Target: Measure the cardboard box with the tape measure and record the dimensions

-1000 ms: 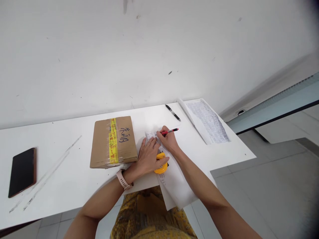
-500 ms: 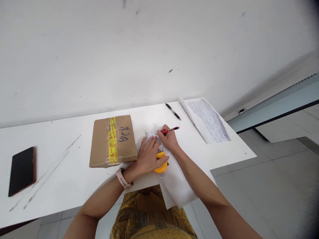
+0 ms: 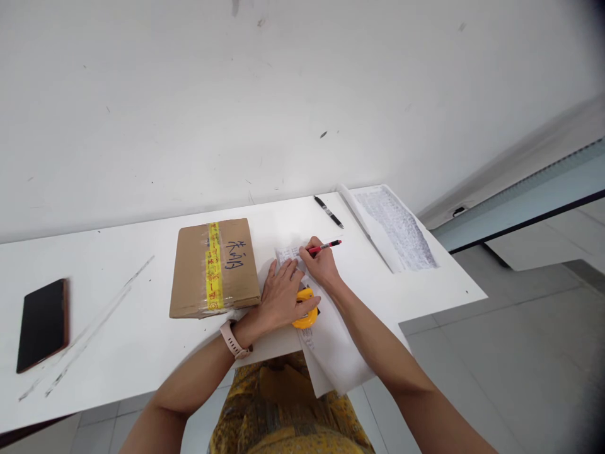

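My right hand [image 3: 322, 267] is closed around a red pen [image 3: 326, 246], its tip down on a printed paper sheet [image 3: 333, 347] that hangs over the table's near edge. My left hand [image 3: 282, 296] lies flat on the same sheet with fingers stretched out, the thumb resting against a yellow tape measure [image 3: 305, 312] on the paper. A watch is on my left wrist. Just left of my hands sits a flat cardboard box [image 3: 215, 267] with yellow tape and handwriting on top.
A white table [image 3: 132, 328] stands against a white wall. A black phone [image 3: 42, 323] lies at far left, two clear strips [image 3: 94, 328] beside it. A black pen [image 3: 328, 212] and folded printed papers [image 3: 392, 227] lie at the back right. Tiled floor lies to the right.
The pen in my right hand has shifted very slightly right on the paper. My left hand has stayed in place.
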Motion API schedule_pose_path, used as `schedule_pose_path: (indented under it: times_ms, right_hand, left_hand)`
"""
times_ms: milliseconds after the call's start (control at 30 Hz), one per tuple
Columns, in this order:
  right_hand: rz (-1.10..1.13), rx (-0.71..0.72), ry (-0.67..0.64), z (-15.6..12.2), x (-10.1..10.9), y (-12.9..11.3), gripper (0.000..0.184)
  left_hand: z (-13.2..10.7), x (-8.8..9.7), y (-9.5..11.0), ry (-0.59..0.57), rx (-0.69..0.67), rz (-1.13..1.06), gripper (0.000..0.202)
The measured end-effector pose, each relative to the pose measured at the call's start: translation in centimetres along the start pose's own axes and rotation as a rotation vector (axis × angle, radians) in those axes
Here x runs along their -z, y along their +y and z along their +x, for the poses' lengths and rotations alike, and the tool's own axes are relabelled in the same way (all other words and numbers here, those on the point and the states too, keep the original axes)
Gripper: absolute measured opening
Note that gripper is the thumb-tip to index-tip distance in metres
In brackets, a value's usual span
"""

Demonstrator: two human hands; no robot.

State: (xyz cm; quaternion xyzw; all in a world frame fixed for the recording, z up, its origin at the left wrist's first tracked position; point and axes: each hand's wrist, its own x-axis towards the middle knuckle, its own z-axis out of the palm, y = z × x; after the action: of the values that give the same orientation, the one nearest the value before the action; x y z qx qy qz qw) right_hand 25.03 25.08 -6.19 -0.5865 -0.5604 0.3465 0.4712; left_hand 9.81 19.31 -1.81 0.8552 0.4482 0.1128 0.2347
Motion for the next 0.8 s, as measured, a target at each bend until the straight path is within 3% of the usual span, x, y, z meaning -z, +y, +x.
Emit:
schedule_pose_path:
  times_ms: [800]
  right_hand:
    - [-0.016,0.009,-0.007,-0.07,0.18,0.01,0.024]
  left_hand:
    - [0.08,-0.56,-0.31,0.0,-0.009,0.036,0.054]
